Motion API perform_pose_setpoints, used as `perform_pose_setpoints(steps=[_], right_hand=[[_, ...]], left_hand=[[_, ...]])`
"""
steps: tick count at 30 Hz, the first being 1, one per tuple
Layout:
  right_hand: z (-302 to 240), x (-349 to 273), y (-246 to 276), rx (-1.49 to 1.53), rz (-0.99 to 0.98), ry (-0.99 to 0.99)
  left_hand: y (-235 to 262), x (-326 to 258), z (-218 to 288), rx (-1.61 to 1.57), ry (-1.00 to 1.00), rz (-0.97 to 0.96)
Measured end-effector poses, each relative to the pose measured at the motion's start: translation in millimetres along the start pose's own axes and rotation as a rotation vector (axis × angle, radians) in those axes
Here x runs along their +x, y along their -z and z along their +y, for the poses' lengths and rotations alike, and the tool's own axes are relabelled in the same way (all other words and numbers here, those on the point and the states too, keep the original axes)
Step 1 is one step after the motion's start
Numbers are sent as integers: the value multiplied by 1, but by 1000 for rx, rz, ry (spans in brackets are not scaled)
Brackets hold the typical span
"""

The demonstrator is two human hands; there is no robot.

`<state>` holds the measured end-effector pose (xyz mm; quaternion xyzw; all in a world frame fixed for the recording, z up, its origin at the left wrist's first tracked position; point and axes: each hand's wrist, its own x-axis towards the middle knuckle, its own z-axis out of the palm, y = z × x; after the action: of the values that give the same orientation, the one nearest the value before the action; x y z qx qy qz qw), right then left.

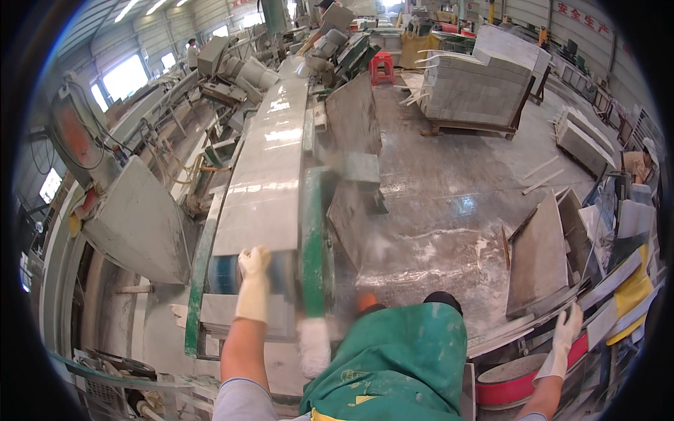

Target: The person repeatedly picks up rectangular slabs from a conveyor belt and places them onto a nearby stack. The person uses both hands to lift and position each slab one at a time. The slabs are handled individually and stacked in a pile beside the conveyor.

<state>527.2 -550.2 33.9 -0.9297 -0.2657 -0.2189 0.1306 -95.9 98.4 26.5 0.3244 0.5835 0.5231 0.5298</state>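
A long pale stone slab (pixel 260 189) lies on a conveyor with green side rails (pixel 314 252). My left hand (pixel 254 264), in a cream rubber glove, is closed at the slab's near edge, with its fingers curled over it. Below that edge a blue roller or belt (pixel 225 275) shows. Far to the right, my right hand (pixel 567 328), gloved the same way, is held out with its fingers extended and nothing visible in it. It is beside a pile of long thin strips (pixel 523 330), above a red-sided round tub (pixel 502 382); I cannot tell whether it touches the strips.
Machine heads (pixel 246 74) stand over the conveyor's far end. A large block stack (pixel 474 91) sits on a pallet to the right, beyond leaning boards (pixel 537 259). A grey panel (pixel 140 217) stands at left. Another person (pixel 637 167) is at the far right.
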Motion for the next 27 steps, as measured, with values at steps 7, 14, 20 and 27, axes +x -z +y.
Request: perform_pose_setpoints(steps=[7, 14, 20, 27], right_hand=[[118, -30, 5, -458, -27, -493], [103, -28, 24, -425, -44, -487], [85, -8, 26, -558, -105, -772], [142, -25, -8, -565, -81, -635]], left_hand=[[-43, -95, -24, 758, -908, -220], [-66, -118, -41, 1191, -1021, -540], [-64, -113, -52, 1283, -1081, -449], [-64, -109, -55, 1337, -985, -444]])
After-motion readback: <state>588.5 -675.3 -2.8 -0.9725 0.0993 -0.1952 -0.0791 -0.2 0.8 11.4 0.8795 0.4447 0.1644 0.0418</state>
